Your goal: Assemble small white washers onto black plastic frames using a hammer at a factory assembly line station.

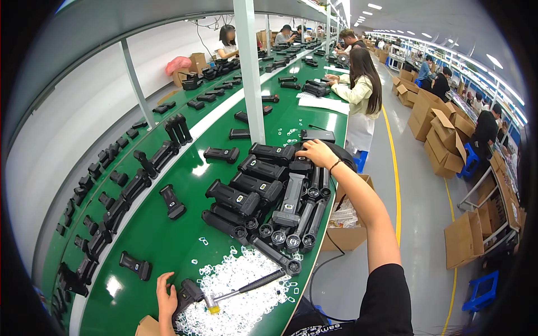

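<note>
My right hand [316, 153] reaches over the far right of a pile of black handheld devices [258, 185]. Its bent fingers close on the end of one black handheld device [302, 164], partly covered by the hand. Low on the left, my left hand [166, 298] has its fingers raised and apart, beside another black device [189, 292] that leans at the edge of a heap of small clear plastic pieces [235, 269]. A small hammer [262, 281] lies across this heap, with a yellow-tipped head, a metal shaft and a black grip.
More black devices [172, 201] lie along the green table [151, 238] and on a belt [103, 173] at left. A grey post [250, 73] rises behind the pile. An open carton [347, 238] stands below the table's right edge. A person [361, 84] works farther along.
</note>
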Motion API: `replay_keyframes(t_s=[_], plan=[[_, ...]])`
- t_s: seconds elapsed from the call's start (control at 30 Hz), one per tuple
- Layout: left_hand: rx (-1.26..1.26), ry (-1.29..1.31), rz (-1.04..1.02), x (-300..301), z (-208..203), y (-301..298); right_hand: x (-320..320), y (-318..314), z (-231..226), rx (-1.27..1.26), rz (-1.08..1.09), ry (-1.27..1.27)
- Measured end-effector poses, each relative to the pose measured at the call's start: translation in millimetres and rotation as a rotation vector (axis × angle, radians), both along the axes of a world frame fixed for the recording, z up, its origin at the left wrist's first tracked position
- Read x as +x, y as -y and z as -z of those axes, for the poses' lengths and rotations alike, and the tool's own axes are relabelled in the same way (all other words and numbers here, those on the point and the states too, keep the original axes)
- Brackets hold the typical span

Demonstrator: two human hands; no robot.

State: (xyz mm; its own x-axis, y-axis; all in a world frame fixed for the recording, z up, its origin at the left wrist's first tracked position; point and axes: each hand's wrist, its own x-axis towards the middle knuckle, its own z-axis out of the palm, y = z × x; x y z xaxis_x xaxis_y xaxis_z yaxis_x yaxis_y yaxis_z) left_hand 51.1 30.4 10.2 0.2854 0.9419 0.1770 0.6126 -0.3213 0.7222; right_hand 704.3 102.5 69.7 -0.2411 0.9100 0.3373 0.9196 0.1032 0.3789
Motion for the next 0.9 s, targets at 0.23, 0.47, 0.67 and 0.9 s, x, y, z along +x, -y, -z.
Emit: replay_keyframes(t_s=[0.23, 0.47, 0.67, 0.9], plan=[[0.0, 0.01, -0.007, -5, 4, 0, -7, -5, -10, -0.054, -0.052, 0.127], [0.102, -0.088, 0.035, 22, -22, 0, -21, 9, -15, 0.014, -0.123, 0.137], [0.11, -0.053, 0.28, 112, -66, 10, -25, 16, -16, 0.007, -0.092, 0.121], [0.329, 0.003, 0.444, 312, -61, 12, -27, 15, -15, -0.01, -0.07, 0.15]])
